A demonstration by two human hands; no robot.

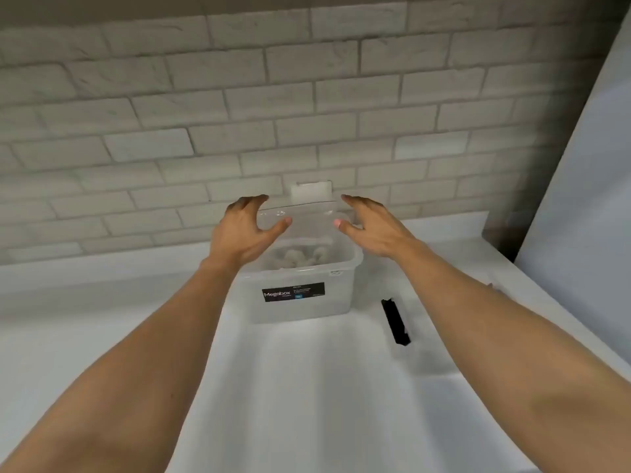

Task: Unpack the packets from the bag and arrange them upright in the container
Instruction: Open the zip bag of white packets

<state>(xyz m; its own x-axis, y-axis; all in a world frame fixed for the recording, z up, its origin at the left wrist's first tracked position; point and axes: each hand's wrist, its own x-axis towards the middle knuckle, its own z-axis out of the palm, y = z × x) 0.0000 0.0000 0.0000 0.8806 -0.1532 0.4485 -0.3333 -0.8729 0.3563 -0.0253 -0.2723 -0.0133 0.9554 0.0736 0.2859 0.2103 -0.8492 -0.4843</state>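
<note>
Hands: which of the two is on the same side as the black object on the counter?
The right hand; the black object lies beside its forearm, while the left hand is across the container.

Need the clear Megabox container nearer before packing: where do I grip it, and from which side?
Grip the container under its out-turned rim, left hand on its left side, right hand on its right. The rim gives a lip, both sides look free, and the brick wall crowds the back.
</note>
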